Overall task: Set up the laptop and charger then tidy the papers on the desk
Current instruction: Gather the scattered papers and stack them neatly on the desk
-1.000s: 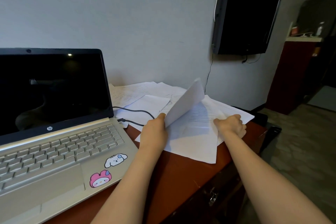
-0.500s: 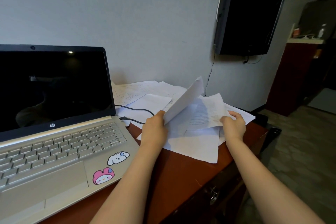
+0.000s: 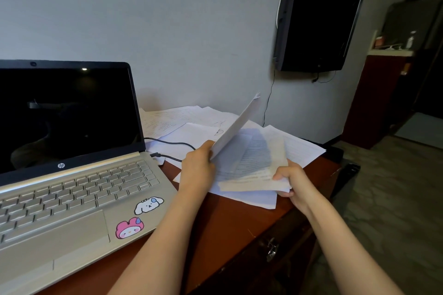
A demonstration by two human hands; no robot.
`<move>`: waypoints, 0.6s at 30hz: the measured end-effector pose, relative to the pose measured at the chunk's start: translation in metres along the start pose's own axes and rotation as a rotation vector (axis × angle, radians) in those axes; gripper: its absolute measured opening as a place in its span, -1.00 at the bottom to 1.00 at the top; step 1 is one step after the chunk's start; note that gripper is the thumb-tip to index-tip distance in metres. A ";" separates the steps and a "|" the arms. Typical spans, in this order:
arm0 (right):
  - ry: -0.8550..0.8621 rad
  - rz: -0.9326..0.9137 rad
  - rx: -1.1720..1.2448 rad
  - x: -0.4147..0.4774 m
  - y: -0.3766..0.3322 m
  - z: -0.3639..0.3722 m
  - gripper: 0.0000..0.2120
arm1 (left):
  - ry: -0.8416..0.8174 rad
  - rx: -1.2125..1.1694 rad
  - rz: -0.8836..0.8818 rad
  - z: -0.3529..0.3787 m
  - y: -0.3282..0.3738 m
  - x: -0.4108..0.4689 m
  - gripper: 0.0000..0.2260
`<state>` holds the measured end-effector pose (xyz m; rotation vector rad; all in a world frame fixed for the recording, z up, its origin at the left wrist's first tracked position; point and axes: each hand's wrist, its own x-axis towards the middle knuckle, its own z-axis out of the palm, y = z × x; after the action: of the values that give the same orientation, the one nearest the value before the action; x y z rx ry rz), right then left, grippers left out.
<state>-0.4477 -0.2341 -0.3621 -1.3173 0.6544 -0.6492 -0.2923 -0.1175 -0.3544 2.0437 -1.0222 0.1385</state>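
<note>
Our left hand (image 3: 197, 167) grips a white sheet (image 3: 236, 127) by its low edge, and the sheet tilts up toward the wall. Our right hand (image 3: 291, 182) pinches a printed page (image 3: 254, 163) at its near corner, thumb on top. More papers (image 3: 182, 117) lie spread out on the brown desk (image 3: 227, 223), under and behind both hands. The laptop (image 3: 72, 175) sits open on the left with a dark screen. A black cord (image 3: 172, 143) runs from its side over the papers.
</note>
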 end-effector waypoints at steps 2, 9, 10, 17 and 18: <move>-0.017 0.030 -0.096 -0.006 -0.003 0.005 -0.41 | 0.007 -0.008 0.013 -0.001 0.001 -0.002 -0.63; 0.504 -0.111 -0.564 0.003 0.015 0.027 -0.40 | -0.039 0.008 0.035 -0.004 0.001 -0.012 -0.70; 0.519 -0.093 -0.586 0.004 0.014 0.029 -0.38 | -0.048 0.005 0.025 -0.004 0.000 -0.013 -0.72; 0.479 0.120 -0.245 0.014 -0.009 0.026 -0.50 | -0.091 -0.027 -0.018 -0.008 0.002 -0.017 -0.82; 0.465 0.133 -0.217 0.015 -0.010 0.025 -0.52 | -0.091 -0.028 -0.019 -0.008 0.002 -0.017 -0.82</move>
<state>-0.4198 -0.2307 -0.3502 -1.3162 1.2080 -0.7999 -0.3025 -0.1021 -0.3553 2.0496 -1.0548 0.0210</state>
